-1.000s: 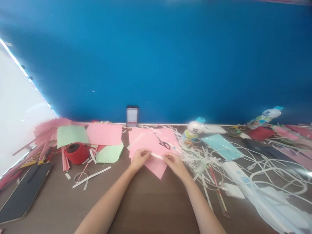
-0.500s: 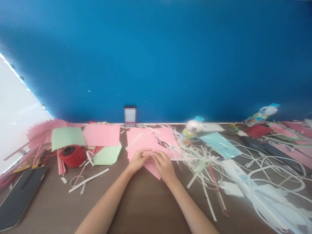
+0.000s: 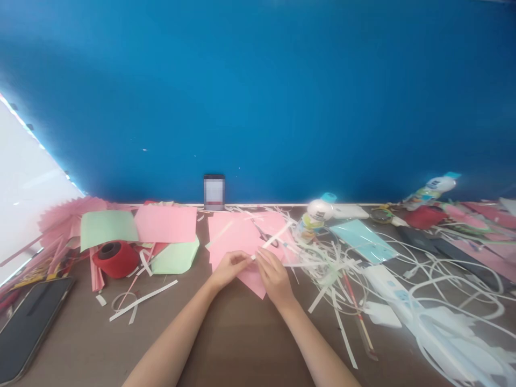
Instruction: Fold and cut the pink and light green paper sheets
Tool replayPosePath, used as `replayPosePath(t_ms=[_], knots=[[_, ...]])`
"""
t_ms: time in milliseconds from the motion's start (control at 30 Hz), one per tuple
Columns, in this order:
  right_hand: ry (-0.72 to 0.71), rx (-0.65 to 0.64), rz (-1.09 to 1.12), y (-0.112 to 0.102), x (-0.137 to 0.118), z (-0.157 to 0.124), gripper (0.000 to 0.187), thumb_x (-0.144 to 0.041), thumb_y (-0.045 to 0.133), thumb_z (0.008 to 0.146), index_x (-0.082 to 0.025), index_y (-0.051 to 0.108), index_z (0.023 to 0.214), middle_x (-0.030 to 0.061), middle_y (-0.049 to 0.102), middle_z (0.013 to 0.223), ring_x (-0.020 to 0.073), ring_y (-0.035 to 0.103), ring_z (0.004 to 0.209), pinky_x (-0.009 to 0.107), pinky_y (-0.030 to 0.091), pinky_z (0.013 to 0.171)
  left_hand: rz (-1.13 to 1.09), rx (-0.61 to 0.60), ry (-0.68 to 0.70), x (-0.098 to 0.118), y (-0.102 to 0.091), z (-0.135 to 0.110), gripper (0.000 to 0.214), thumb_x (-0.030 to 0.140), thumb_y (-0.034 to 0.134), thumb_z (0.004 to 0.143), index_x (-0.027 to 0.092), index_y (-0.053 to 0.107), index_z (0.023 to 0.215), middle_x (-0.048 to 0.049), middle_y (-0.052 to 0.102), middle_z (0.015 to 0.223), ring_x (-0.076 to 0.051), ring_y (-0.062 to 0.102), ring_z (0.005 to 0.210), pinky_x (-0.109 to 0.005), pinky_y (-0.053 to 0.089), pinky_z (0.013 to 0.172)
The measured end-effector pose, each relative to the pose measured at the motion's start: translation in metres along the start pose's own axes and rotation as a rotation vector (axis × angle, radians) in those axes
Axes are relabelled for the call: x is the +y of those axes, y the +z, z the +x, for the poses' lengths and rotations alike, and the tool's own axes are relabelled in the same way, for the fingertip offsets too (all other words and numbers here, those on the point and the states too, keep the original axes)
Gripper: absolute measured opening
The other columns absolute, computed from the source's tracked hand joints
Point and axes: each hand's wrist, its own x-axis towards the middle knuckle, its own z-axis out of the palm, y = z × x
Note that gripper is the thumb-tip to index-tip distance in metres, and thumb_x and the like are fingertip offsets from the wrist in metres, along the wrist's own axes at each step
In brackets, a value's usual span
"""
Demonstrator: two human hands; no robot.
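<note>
My left hand [image 3: 229,267] and my right hand [image 3: 274,273] meet over a pink paper sheet [image 3: 238,240] on the brown table [image 3: 226,344]. Both pinch a thin white paper strip [image 3: 276,235] that slants up to the right from the fingertips. The fingers of each hand are closed on its lower end. Black scissors [image 3: 267,237] lie on the pink sheet just behind the hands.
Red tape roll [image 3: 114,259], green and pink sheets [image 3: 165,224] and loose strips lie left. A dark phone [image 3: 28,325] lies at the near left. A pile of white strips [image 3: 328,266], glue bottles [image 3: 316,214], cables and a power strip [image 3: 397,294] crowd the right. Blue wall behind.
My hands were apart along the strip, then came together. The strip's free end now sticks up to the right. The camera view shifted slightly.
</note>
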Motion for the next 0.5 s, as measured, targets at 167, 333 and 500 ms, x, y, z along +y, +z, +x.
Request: replayPosePath(t_ms=[167, 333, 500], knots=[[-0.009, -0.009, -0.025, 0.0005, -0.0016, 0.0016, 0.028, -0.016, 0.043, 0.085, -0.018, 0.058, 0.109, 0.013, 0.061, 0.105, 0.0225, 0.056, 0.101, 0.04, 0.049, 0.087, 0.115, 0.028, 0.044, 0.0015, -0.0007, 0.0004, 0.024, 0.038, 0.058, 0.073, 0.015, 0.065, 0.077, -0.0065, 0.065, 0.082, -0.018, 0.059, 0.081, -0.029, 0.044, 0.08], [-0.023, -0.021, -0.041, -0.0002, -0.0033, 0.0015, 0.028, -0.015, 0.042, 0.086, -0.016, 0.059, 0.108, 0.0133, 0.061, 0.107, 0.0228, 0.055, 0.103, 0.038, 0.048, 0.089, 0.141, 0.027, 0.044, 0.0007, -0.0017, 0.001, 0.023, 0.037, 0.057, 0.074, 0.015, 0.063, 0.074, -0.0059, 0.064, 0.081, -0.018, 0.058, 0.08, -0.029, 0.043, 0.08], [-0.074, -0.01, -0.094, 0.0002, -0.004, 0.0021, 0.03, -0.014, 0.042, 0.086, -0.016, 0.056, 0.112, 0.0128, 0.06, 0.107, 0.022, 0.055, 0.103, 0.038, 0.05, 0.086, 0.146, 0.034, 0.041, 0.0024, -0.0019, 0.0005, 0.023, 0.037, 0.057, 0.074, 0.014, 0.062, 0.073, -0.005, 0.064, 0.079, -0.017, 0.057, 0.079, -0.029, 0.042, 0.08]])
